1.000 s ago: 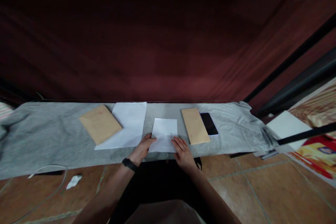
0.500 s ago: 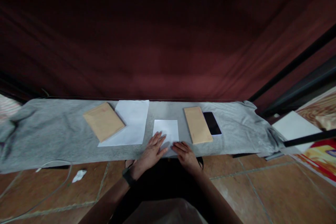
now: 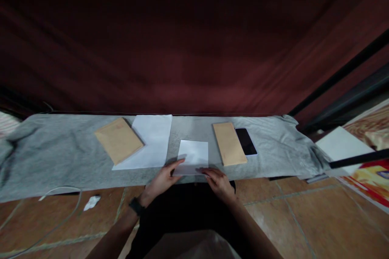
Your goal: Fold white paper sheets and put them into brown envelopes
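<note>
A small folded sheet of white paper (image 3: 195,152) lies at the near middle of the cloth-covered table, its near edge slightly raised. My left hand (image 3: 164,177) grips the paper's left near corner, thumb and fingers on either side of it. At the right near corner, my right hand (image 3: 217,180) pinches the same sheet with its fingers. To the right of the paper is a brown envelope (image 3: 229,144), with a dark-screened phone (image 3: 246,141) beside it. On the left, another brown envelope (image 3: 119,140) partly covers a larger white sheet (image 3: 153,141).
Grey cloth (image 3: 69,149) covers the narrow table, and a dark red curtain (image 3: 194,68) hangs behind it. On the tiled floor lie a crumpled white scrap (image 3: 91,202) and a pale cable (image 3: 68,216). A black bar (image 3: 360,158) juts in from the right.
My left hand has moved off the paper's surface to its left near corner. The paper has turned slightly and its near edge has lifted. The right hand stays at the right corner.
</note>
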Motion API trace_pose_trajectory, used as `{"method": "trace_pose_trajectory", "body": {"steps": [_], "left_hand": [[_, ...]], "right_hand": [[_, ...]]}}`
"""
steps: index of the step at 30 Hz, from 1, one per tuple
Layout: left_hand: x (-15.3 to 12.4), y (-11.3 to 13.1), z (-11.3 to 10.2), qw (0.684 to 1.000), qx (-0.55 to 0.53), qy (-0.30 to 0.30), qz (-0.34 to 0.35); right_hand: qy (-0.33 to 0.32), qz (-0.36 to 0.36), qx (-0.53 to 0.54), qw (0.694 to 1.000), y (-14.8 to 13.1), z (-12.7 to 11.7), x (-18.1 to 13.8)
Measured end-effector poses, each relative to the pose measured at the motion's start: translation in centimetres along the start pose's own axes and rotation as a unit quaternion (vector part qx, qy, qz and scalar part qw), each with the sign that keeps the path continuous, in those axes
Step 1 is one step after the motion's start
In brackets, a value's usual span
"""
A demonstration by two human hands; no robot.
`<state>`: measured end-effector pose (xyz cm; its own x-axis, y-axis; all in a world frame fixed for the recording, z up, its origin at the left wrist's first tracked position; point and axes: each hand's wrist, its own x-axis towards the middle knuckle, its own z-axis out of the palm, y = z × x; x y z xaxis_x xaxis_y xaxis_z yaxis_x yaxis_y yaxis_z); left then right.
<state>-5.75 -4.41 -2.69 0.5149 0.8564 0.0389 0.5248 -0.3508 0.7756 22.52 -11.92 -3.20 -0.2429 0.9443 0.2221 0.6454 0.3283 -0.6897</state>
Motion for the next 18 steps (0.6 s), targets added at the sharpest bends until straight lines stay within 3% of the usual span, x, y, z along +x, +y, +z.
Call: {"method": "trace_pose_trajectory", "body": {"steps": [3,7,11,18], "left_hand": [[0.7,-0.7,0.2,0.997,-0.055,0.033,-0.032],[1.6,-0.6,0.7,0.996,-0.039,0.063,-0.052],[2.3,-0.1,1.1,0.99,-0.038,0.11,-0.083],[3.4,-0.1,1.4,0.977,-0.01,0.17,-0.13]], "right_hand": [[0.01,0.02,0.044,0.999,0.1,-0.3,0.4],[0.027,0.025,0.052,0.998,0.9,-0.1,0.9],[0.058,0.024,0.018,0.998,1.9,0.5,1.6],[0.087,0.104,-0.1,0.986,2.3,1.6,3.4]]}}
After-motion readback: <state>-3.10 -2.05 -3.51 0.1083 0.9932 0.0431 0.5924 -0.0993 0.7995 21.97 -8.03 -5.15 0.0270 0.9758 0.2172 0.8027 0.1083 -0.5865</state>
